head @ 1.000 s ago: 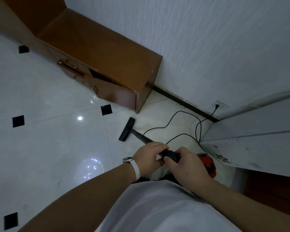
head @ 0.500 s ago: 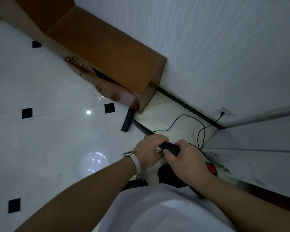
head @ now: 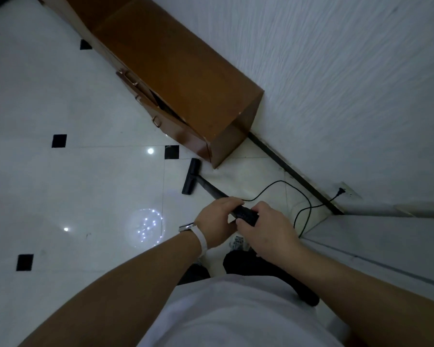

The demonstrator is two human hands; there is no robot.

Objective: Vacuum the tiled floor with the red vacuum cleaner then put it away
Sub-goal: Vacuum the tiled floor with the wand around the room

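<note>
**Hands and wand.** Left hand [head: 217, 219] and right hand [head: 267, 230] sit close together, each with its fingers curled round the ribbed upper end of the black wand [head: 212, 189]; neither hand is free. The wand slopes down and away to the floor head [head: 191, 176]. The head lies flat on the tiled floor [head: 85, 186], just off the near corner of the brown cabinet [head: 186, 78] (the cleaner's red body is out of sight in this view).

**Step in hand, as judged.** This is a vacuuming stroke worked into the corner of the room; putting away is not yet begun. The next move calls for sweeping the head along the cabinet's foot or toward the skirting [head: 295, 174] under the wall [head: 336, 71]. It should not snag the cord [head: 282, 182], which loops over the tiles to a plug [head: 340, 194] low on the wall.

**Room.** Broad open tile lies to the left. To the right, the wedge between cabinet end, wall and a pale panel [head: 386, 236] is narrow and holds the cord.
</note>
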